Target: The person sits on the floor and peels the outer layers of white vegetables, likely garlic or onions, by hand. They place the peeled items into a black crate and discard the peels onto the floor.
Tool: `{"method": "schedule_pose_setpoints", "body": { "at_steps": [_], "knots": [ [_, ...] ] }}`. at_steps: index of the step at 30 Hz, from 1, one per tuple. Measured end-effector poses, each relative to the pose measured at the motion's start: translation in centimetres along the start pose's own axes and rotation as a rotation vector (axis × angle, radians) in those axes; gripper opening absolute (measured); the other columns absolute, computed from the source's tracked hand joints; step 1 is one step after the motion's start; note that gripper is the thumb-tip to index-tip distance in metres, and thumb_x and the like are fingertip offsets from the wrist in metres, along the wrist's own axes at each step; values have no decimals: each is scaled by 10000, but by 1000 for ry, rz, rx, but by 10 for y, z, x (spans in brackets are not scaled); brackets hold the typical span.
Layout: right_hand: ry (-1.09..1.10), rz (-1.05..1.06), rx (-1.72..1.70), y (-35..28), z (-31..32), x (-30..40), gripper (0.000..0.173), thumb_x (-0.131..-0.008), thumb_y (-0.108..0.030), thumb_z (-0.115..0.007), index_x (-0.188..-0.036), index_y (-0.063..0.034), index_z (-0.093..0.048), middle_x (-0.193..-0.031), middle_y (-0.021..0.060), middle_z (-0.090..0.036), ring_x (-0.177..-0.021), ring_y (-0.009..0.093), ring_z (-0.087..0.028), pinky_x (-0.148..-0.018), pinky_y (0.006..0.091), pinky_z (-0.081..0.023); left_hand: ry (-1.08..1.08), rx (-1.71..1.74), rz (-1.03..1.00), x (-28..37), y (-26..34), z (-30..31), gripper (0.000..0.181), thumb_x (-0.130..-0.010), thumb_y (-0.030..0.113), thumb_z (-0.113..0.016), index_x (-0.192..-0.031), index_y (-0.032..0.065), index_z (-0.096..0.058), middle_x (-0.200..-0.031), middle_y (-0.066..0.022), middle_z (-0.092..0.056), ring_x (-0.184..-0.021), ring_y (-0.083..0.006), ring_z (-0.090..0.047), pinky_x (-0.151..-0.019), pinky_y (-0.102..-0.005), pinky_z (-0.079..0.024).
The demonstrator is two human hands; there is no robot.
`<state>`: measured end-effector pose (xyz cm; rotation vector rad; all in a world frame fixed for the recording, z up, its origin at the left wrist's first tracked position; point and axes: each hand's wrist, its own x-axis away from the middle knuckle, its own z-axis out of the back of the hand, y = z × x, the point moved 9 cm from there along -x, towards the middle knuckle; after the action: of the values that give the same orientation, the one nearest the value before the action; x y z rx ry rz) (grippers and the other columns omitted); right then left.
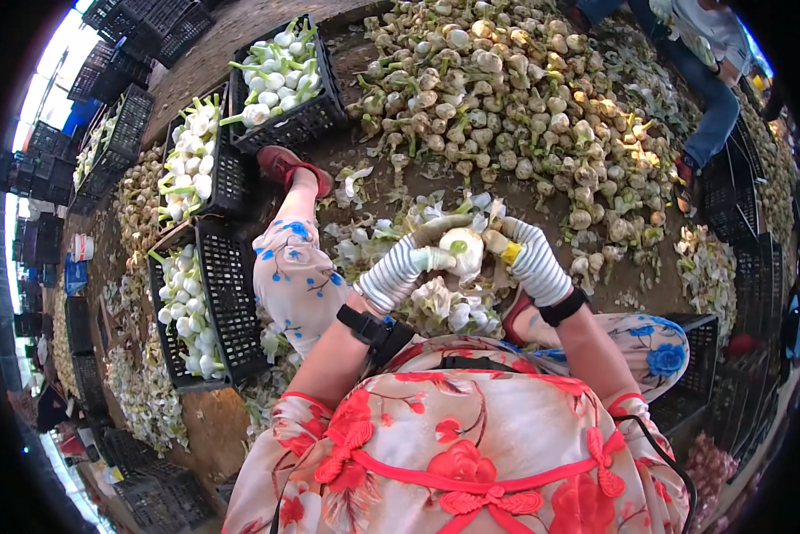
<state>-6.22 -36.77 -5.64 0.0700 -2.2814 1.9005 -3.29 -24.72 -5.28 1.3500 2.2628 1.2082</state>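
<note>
My left hand [407,263], in a striped knit glove, grips a white garlic bulb [463,250] whose cut green stem end faces up. My right hand [523,250], gloved alike with yellow tape on a finger, is at the bulb's right side with curled fingers; whether it holds anything is hidden. Beneath both hands lies a heap of peeled garlic skins [450,307]. Beyond them spreads a large pile of untrimmed garlic bulbs [493,87], brownish with short stalks.
Black plastic crates [240,300] of cleaned white garlic [190,300] stand along my left. Another black crate [697,374] is beside my right knee. At the upper right, a person in jeans [707,113] sits by the pile. More stacked crates [163,30] stand at the far left.
</note>
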Motion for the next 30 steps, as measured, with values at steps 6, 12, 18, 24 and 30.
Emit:
{"method": "schedule_pose_setpoints", "body": {
  "at_steps": [6, 12, 18, 24, 30],
  "knots": [
    [51, 40, 138, 5, -19, 6, 187, -849, -147, -595, -964, 0, -605, -822, 2, -593, -732, 61, -497, -651, 221, -429, 335, -118, -229, 5, 4, 31, 408, -844, 195, -592, -1207, 37, -492, -1100, -33, -545, -925, -116, -544, -814, -246, -464],
    [205, -36, 158, 42, 23, -26, 198, -880, -167, -550, -964, 6, -599, -812, 26, -609, -710, 62, -513, -633, 207, -428, 403, -228, -349, 6, 6, 42, 268, -893, 131, -528, -1135, 18, -556, -1066, -58, -591, -954, -116, -560, -803, -240, -479],
    [36, 173, 208, -11, -26, -10, 198, -848, -125, -606, -997, 4, -597, -849, 22, -618, -767, 71, -514, -696, 215, -434, 390, -304, -360, 6, 4, 34, 308, -902, 200, -519, -1139, 7, -558, -1093, -83, -589, -982, -146, -559, -859, -260, -453],
    [86, 35, 73, 13, -6, -11, 246, -832, -165, -633, -1005, 5, -593, -853, 15, -610, -772, 73, -512, -697, 221, -435, 413, -329, -402, 4, 4, 43, 291, -895, 189, -532, -1116, 3, -571, -1066, -79, -603, -981, -134, -552, -853, -259, -447],
    [157, 248, 152, -9, -16, -4, 381, -808, -104, -639, -1149, 10, -513, -944, 72, -617, -815, 105, -554, -745, 240, -457, 432, -479, -458, 2, 10, 37, 265, -900, 165, -530, -1123, 25, -555, -1071, -65, -584, -957, -122, -545, -850, -258, -452]
  ]
}}
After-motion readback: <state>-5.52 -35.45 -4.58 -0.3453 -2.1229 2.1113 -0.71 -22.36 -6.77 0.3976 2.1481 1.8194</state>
